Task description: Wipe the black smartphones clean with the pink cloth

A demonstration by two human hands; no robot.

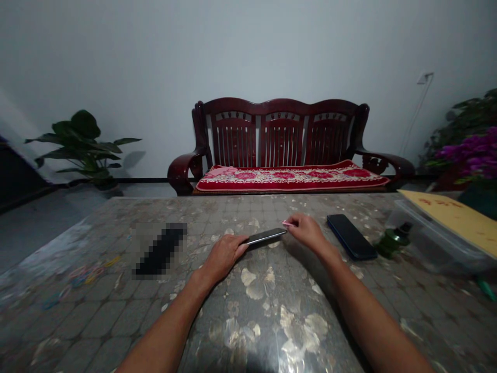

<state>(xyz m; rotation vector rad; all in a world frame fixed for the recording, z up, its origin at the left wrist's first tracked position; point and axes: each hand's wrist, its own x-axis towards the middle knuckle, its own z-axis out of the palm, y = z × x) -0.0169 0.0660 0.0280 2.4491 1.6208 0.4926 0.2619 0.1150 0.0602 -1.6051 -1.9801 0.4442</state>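
Observation:
My left hand (224,257) is closed on the left end of a thin dark smartphone (267,236) with a silvery edge, held tilted above the table. At the phone's right end, my right hand (307,231) pinches a small pink item (287,224) between thumb and fingertips. It is too small to tell its kind. Whether the right fingers touch the phone's corner I cannot tell. To the right of that hand lies another dark phone (351,237) with a blue edge.
Colourful elastic bands (87,274) lie at the left beside a pixelated dark object (161,249). A green bottle (393,240) and a clear plastic box (430,254) under a yellow envelope (452,215) stand at right. A wooden bench (281,108) is beyond the patterned table (248,321).

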